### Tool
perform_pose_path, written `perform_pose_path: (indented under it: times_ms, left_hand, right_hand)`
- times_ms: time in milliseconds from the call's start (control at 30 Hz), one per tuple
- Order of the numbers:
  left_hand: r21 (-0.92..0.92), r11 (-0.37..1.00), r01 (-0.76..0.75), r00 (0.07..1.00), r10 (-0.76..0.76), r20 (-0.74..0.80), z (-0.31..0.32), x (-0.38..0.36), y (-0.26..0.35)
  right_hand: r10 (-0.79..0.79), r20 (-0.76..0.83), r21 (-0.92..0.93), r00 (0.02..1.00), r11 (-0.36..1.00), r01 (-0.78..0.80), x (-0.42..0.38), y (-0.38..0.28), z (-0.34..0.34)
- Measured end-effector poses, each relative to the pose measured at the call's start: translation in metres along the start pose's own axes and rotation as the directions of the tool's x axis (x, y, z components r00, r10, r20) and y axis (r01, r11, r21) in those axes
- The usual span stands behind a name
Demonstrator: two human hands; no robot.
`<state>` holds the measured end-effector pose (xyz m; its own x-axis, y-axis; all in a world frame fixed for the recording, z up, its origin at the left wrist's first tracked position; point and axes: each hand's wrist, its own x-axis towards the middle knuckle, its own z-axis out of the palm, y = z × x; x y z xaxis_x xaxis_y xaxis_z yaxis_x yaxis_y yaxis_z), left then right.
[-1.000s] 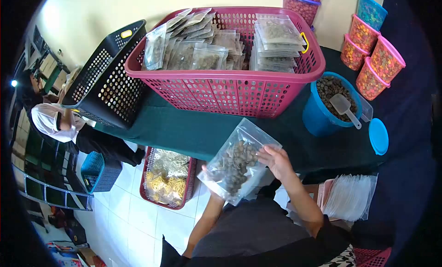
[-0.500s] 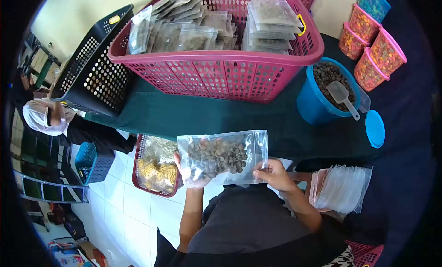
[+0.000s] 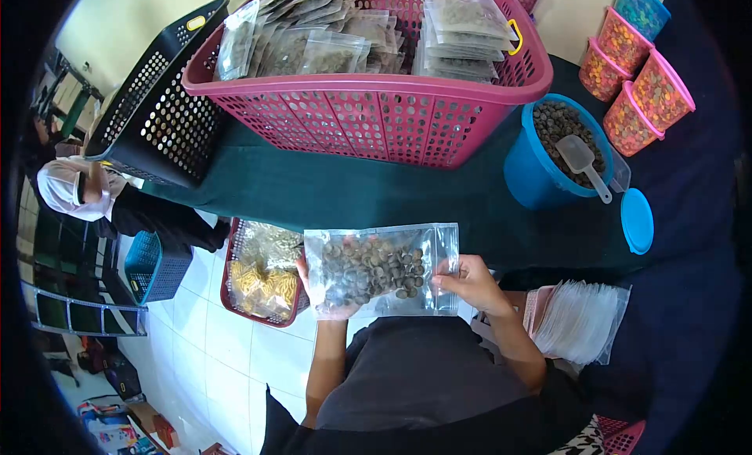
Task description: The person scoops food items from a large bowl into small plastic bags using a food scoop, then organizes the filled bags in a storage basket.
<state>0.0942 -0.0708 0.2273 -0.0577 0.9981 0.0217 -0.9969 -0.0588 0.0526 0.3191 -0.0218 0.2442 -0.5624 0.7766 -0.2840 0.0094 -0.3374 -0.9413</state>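
Observation:
A clear plastic pouch (image 3: 381,271) of small round dark brown pieces is held flat in front of my body. My left hand (image 3: 329,298) holds its left end from underneath, thumb at the edge, fingers partly seen through the plastic. At the other end, my right hand (image 3: 472,286) pinches the pouch between thumb and fingers, close to the zip strip. To the upper right, a blue bucket (image 3: 521,169) contains more of the brown pieces, with a white scoop (image 3: 581,159) resting on top.
A pink basket (image 3: 352,122) with filled pouches stands on the green-covered table (image 3: 305,184), beside a black basket (image 3: 168,137). Right are a blue lid (image 3: 637,221), stacked tubs (image 3: 660,89) and flat empty bags (image 3: 576,322). A tray (image 3: 266,320) sits lower left; a person (image 3: 149,212) is beyond.
The pouch looks slightly flatter to the camera, and my right hand has shifted up a little along its right end. Both hands keep their hold. The view has tilted slightly.

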Motion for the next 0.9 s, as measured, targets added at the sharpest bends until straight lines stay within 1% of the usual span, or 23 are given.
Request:
perform_pose_path:
  times_ms: [33, 67, 133, 167, 200, 267, 300, 367, 400, 467, 500, 567, 667, 700, 733, 767, 800, 867, 900]
  left_hand:
    - [-0.027, 1.000, 0.003, 0.998, -0.004, -0.064, 0.000, -0.002, 0.001]
    - [-0.025, 1.000, 0.001, 0.998, -0.003, -0.068, -0.003, -0.003, 0.003]
    - [0.107, 0.994, 0.015, 0.998, -0.007, -0.070, -0.009, -0.004, 0.007]
    - [0.035, 0.999, 0.010, 0.999, -0.009, -0.045, -0.006, -0.005, 0.007]
    - [0.035, 0.999, 0.016, 0.999, -0.014, -0.048, -0.004, -0.006, 0.006]
    - [0.008, 0.999, 0.034, 0.999, -0.033, -0.041, -0.003, -0.008, 0.006]
    - [0.009, 0.999, 0.042, 0.998, -0.041, -0.043, -0.008, -0.009, 0.007]
    - [-0.013, 0.995, 0.094, 0.995, -0.094, 0.022, -0.017, -0.009, 0.011]
    - [-0.014, 0.995, 0.100, 0.995, -0.100, 0.022, -0.016, -0.007, 0.010]
    - [0.058, 0.982, 0.180, 0.969, -0.187, 0.163, -0.011, -0.004, 0.008]
    - [0.057, 0.982, 0.182, 0.969, -0.188, 0.162, -0.013, -0.004, 0.007]
    - [0.068, 0.991, 0.114, 0.992, -0.117, 0.041, -0.021, -0.005, 0.008]
    - [0.090, 0.990, 0.107, 0.991, -0.114, 0.072, -0.020, -0.003, 0.007]
    - [0.090, 0.990, 0.107, 0.991, -0.114, 0.074, -0.014, -0.003, 0.005]
    - [0.016, 0.996, 0.088, 0.996, -0.088, 0.002, -0.006, -0.005, 0.002]
    - [-0.057, 0.996, 0.063, 0.995, -0.067, -0.073, 0.001, -0.005, -0.001]
    - [-0.057, 0.996, 0.061, 0.995, -0.065, -0.072, 0.001, -0.005, -0.003]
    - [0.004, 1.000, 0.026, 0.994, -0.025, -0.110, 0.002, -0.004, -0.007]
    - [0.004, 1.000, 0.024, 0.994, -0.024, -0.108, -0.003, -0.003, -0.006]
  right_hand:
    - [0.012, -0.024, 0.008, 1.000, 1.000, -0.012, -0.001, 0.001, 0.002]
    - [0.024, -0.049, 0.017, 0.998, 1.000, -0.023, -0.002, 0.003, 0.004]
    - [0.007, -0.031, 0.011, 1.000, 1.000, -0.007, -0.003, 0.009, 0.004]
    - [-0.013, -0.014, 0.002, 1.000, 1.000, 0.013, -0.004, 0.011, 0.004]
    - [-0.012, -0.020, 0.005, 1.000, 1.000, 0.012, -0.006, 0.009, 0.003]
    - [0.023, 0.059, -0.027, 0.998, 0.999, -0.022, -0.007, 0.001, 0.000]
    - [0.011, 0.046, 0.035, 0.999, 0.999, -0.012, -0.008, -0.001, 0.001]
    - [0.006, 0.007, 0.064, 1.000, 0.998, -0.006, -0.007, 0.000, 0.001]
    - [0.003, -0.023, 0.089, 1.000, 0.996, -0.001, -0.007, 0.001, 0.001]
    - [-0.020, -0.041, 0.087, 0.999, 0.996, 0.023, -0.006, 0.009, -0.001]
    - [-0.014, -0.069, 0.077, 0.997, 0.997, 0.019, -0.006, 0.007, 0.001]
    - [-0.008, -0.095, 0.066, 0.995, 0.998, 0.014, -0.005, 0.009, 0.002]
    - [-0.037, -0.062, 0.032, 0.997, 0.999, 0.039, -0.004, 0.011, -0.002]
    - [-0.008, -0.034, 0.015, 0.999, 1.000, 0.009, -0.004, 0.005, -0.004]
    - [0.021, -0.006, -0.003, 1.000, 1.000, -0.021, -0.004, 0.002, -0.005]
    - [0.011, 0.014, 0.018, 1.000, 1.000, -0.012, -0.003, 0.003, -0.008]
    - [0.011, 0.015, 0.017, 1.000, 1.000, -0.011, -0.002, 0.001, -0.010]
    - [-0.018, -0.051, 0.085, 0.999, 0.996, 0.023, 0.001, -0.008, -0.011]
    - [-0.016, -0.079, 0.091, 0.997, 0.996, 0.023, 0.002, -0.011, -0.011]
